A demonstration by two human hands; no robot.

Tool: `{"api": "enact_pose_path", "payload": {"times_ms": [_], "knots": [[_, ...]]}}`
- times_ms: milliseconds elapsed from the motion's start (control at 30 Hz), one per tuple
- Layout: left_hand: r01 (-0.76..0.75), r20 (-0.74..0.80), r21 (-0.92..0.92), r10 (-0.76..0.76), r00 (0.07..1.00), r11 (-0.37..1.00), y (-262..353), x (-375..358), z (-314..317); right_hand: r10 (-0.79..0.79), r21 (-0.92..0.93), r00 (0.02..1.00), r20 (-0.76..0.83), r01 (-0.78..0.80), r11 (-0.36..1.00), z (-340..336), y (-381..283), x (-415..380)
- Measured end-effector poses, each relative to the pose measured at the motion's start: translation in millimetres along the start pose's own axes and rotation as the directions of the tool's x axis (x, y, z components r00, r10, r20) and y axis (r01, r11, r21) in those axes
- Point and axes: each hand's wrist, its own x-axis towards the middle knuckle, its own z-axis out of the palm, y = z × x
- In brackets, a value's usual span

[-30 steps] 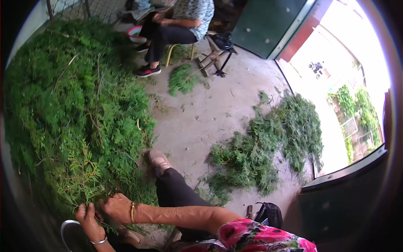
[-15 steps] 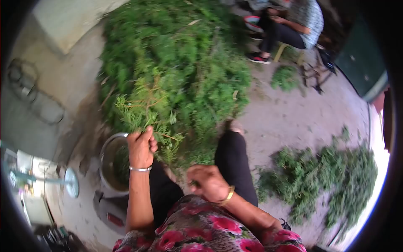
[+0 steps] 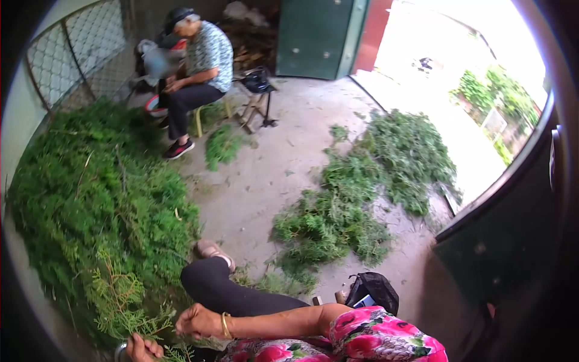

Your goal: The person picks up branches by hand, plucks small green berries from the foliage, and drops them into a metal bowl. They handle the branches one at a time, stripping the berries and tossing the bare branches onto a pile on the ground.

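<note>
My left hand (image 3: pixel 143 349), at the bottom edge of the view, is closed around the stem end of a leafy evergreen branch (image 3: pixel 123 295). The branch spreads up and left from the fingers, with flat green sprays and some yellowish twigs. Just right of it is my right hand (image 3: pixel 200 321), with a gold bracelet at the wrist. Its fingers are pinched together by the branch's right-hand sprays; what they hold, if anything, is too small to make out. A large heap of cut evergreen branches (image 3: pixel 90 199) lies beyond both hands.
Another person (image 3: pixel 205 66) sits on a stool beside a red-rimmed basin (image 3: pixel 154 107). More cut branches (image 3: pixel 347 199) lie on the concrete floor to the right. A black bag (image 3: pixel 375 291) is near my leg (image 3: pixel 235 292). Green metal doors (image 3: pixel 310 39) stand by the bright doorway.
My view has swung right, bringing the doorway into sight. My right hand has gone from my lap to beside the branch. My left hand still holds the branch.
</note>
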Motion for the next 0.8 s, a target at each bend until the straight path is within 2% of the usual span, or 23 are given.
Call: {"api": "enact_pose_path", "payload": {"times_ms": [67,100,133,200,267,333,367,467,533,600,667,733,767,800], "knots": [[0.007,-0.019,0.050,-0.006,1.000,0.999,-3,3,7,-0.048,0.014,0.998,0.036,0.047,0.999,5,4,0],[-0.024,-0.020,0.052,0.025,0.999,0.998,-5,5,7,0.053,-0.029,0.996,0.072,-0.051,0.998,7,-14,-10],[-0.058,-0.025,0.054,0.060,0.998,0.997,-6,5,6,0.045,-0.035,0.997,0.064,-0.042,0.998,7,-17,-12],[-0.028,-0.043,0.028,0.030,0.999,0.999,-3,5,2,0.214,0.130,0.969,0.126,-0.230,0.964,6,-20,-15],[-0.054,0.094,-0.079,0.061,0.994,0.995,4,-2,2,0.247,0.188,0.966,0.081,-0.258,0.948,9,-10,-12],[-0.030,0.139,-0.099,0.044,0.989,0.995,8,-3,-4,0.340,0.291,0.940,-0.032,-0.317,0.903,9,5,-10],[-0.020,0.141,-0.138,0.040,0.989,0.990,10,-6,-2,0.398,0.267,0.916,-0.040,-0.374,0.888,2,17,-5],[0.032,0.185,-0.201,0.006,0.983,0.979,18,-7,-11,0.429,0.301,0.903,-0.005,-0.408,0.862,2,-10,-25],[0.102,0.295,-0.197,-0.040,0.955,0.975,23,-13,-6,0.386,0.340,0.922,0.037,-0.375,0.863,-4,-8,-19],[0.153,0.286,-0.172,-0.099,0.953,0.973,22,-4,-11,0.432,0.388,0.886,-0.166,-0.344,0.855,-4,-8,-12],[0.130,0.241,-0.188,-0.082,0.967,0.974,19,-4,-1,0.458,0.473,0.875,-0.157,-0.341,0.813,-8,0,-5],[0.101,0.200,-0.182,-0.064,0.978,0.978,13,9,-17,0.359,0.365,0.930,-0.078,-0.308,0.878,-15,16,5],[0.066,0.160,-0.181,-0.037,0.986,0.981,11,16,-26,0.361,0.368,0.929,-0.079,-0.309,0.877,-17,16,6],[0.069,0.158,-0.180,-0.040,0.987,0.981,11,18,-31,0.288,0.347,0.956,-0.048,-0.255,0.903,-16,-2,0]]}}
